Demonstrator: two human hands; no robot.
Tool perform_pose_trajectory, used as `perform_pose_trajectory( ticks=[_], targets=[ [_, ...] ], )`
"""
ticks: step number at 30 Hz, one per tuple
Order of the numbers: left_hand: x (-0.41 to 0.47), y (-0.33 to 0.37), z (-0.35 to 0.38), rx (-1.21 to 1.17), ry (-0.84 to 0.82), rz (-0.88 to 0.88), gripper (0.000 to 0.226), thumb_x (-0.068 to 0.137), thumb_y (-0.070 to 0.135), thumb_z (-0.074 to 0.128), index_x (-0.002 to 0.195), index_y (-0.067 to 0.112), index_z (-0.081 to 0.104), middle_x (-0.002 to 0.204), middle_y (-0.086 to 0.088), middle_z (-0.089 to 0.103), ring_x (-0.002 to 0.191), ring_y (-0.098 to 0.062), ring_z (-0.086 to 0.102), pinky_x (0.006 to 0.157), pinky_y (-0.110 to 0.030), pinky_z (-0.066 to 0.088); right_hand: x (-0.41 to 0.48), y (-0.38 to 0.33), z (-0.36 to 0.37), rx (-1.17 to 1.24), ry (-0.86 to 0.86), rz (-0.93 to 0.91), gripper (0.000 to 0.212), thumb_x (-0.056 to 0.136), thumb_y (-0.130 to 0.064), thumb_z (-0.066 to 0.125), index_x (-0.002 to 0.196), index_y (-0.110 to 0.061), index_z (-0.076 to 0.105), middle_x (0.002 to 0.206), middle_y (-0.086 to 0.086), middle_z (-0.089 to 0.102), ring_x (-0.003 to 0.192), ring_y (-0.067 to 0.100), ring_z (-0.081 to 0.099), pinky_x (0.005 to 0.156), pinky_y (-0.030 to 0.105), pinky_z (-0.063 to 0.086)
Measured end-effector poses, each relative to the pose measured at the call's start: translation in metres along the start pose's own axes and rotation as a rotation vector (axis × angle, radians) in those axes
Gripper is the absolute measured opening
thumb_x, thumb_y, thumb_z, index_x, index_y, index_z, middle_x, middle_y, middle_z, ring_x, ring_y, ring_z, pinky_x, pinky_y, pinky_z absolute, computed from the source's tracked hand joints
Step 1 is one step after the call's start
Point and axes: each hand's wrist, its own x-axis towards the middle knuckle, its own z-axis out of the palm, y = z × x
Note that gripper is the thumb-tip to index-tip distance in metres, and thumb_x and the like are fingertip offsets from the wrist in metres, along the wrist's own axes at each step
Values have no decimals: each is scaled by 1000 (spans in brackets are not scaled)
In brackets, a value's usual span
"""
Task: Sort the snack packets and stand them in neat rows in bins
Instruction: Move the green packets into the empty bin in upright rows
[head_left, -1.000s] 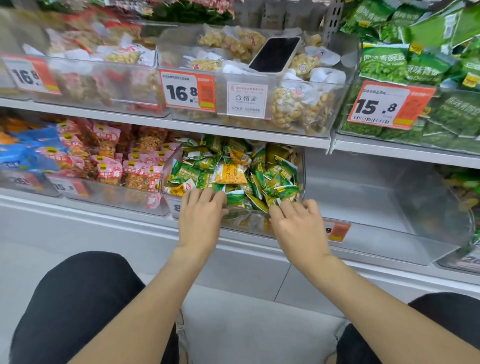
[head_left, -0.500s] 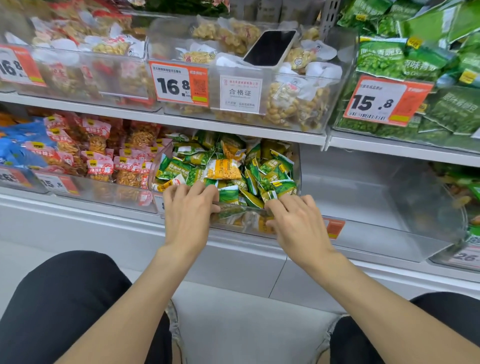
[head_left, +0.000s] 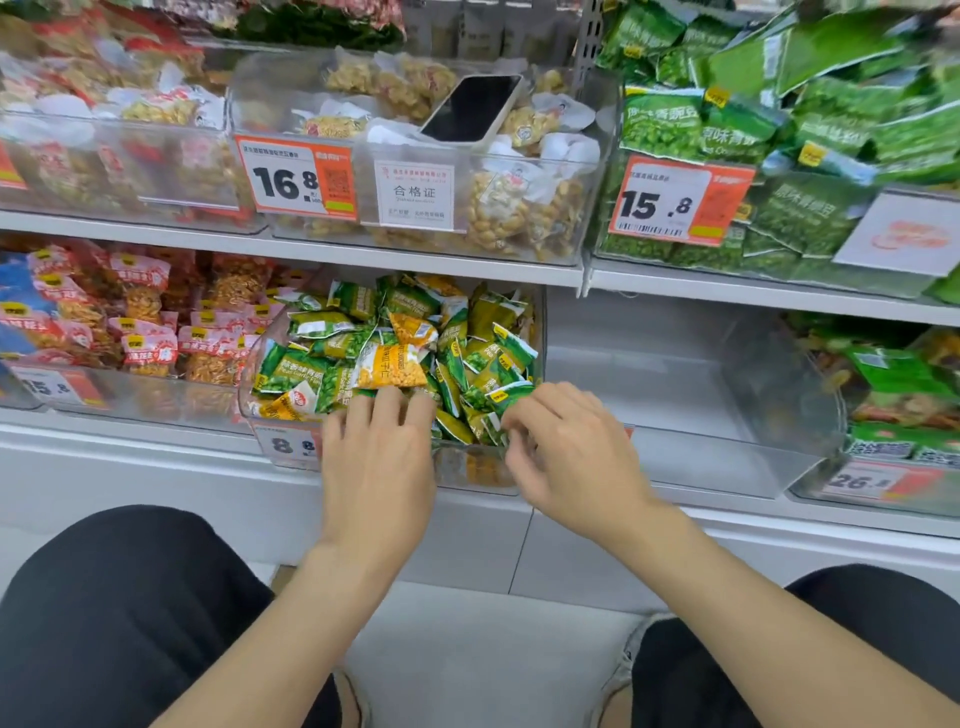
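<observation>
Right hand (head_left: 571, 457) has pulled back to the bin's front right corner, fingers now curled. It's blurred, so I can't tell if I'm pinching a packet. Left hand (head_left: 378, 457) holds its spot, fingers loosely straight over the front rim, tips resting on the small green and yellow foil snack packets (head_left: 395, 353). They lie jumbled, not in rows, in the clear plastic bin (head_left: 470, 470) on the lower shelf. Second clear plastic bin (head_left: 727, 441) sits just right of it. Black-screened phone (head_left: 472, 106) lies on pale nut packets (head_left: 395, 88) one shelf up.
</observation>
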Motion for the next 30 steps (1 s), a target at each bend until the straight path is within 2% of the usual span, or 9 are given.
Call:
perform_pose_trajectory(
  ticks=[2,5,7,10,16,18,23,26,30],
  targets=[
    [-6,27,-6,-109,32,159,25,77,8,66,100,18,62,97,-4,57,90,-33,53,78,-43,41,-3,18,-22,4,-7,144,9,89,-19,62,95,-20,68,85,-4,64,82,23,61,72,41,50],
    [-4,63,-2,-189,8,333,17,82,16,63,99,17,59,98,-4,56,89,-32,52,77,-43,43,-18,68,-48,-121,-270,407,23,92,-19,62,114,-24,70,102,-1,70,100,25,65,88,41,52],
    [6,80,3,-209,-26,355,21,82,17,66,102,17,60,103,-4,57,93,-32,52,79,-43,45,-30,95,-50,-174,-413,477,35,94,-18,62,128,-24,65,116,2,69,111,27,63,93,41,51],
    [20,93,14,-199,-104,329,33,81,14,70,112,18,61,114,-4,55,99,-30,51,78,-39,45,-41,105,-37,-139,-490,461,44,93,-7,57,133,-26,61,121,4,67,111,31,64,89,44,55],
    [19,91,19,-218,-187,226,62,68,-6,78,121,17,54,113,-5,47,84,-27,55,56,-32,31,-37,117,-24,-150,-484,424,60,80,13,52,125,-25,61,116,2,69,105,31,67,78,42,56],
    [17,85,16,-201,-186,147,56,72,-2,78,119,18,55,108,-4,53,81,-29,58,54,-31,27,-37,118,-26,-173,-485,407,62,77,14,52,125,-26,59,116,1,67,104,32,67,77,42,56],
    [18,79,6,-96,-262,22,11,95,21,66,106,21,63,101,1,62,89,-29,65,56,-34,37,-43,111,-37,-219,-404,410,62,75,12,53,124,-26,60,115,-1,65,103,33,65,70,36,43],
    [14,82,9,-69,-286,49,13,93,16,70,102,25,70,100,2,59,88,-27,65,52,-33,35,-52,101,-41,-210,-447,389,63,77,10,53,127,-27,58,119,-2,66,108,29,66,75,35,46],
    [10,86,14,-87,-266,52,19,86,10,75,93,27,71,92,4,59,83,-27,64,48,-31,29,-62,98,-45,-199,-474,402,57,80,6,54,125,-28,58,114,-4,64,106,26,66,71,33,41]
  ],
)
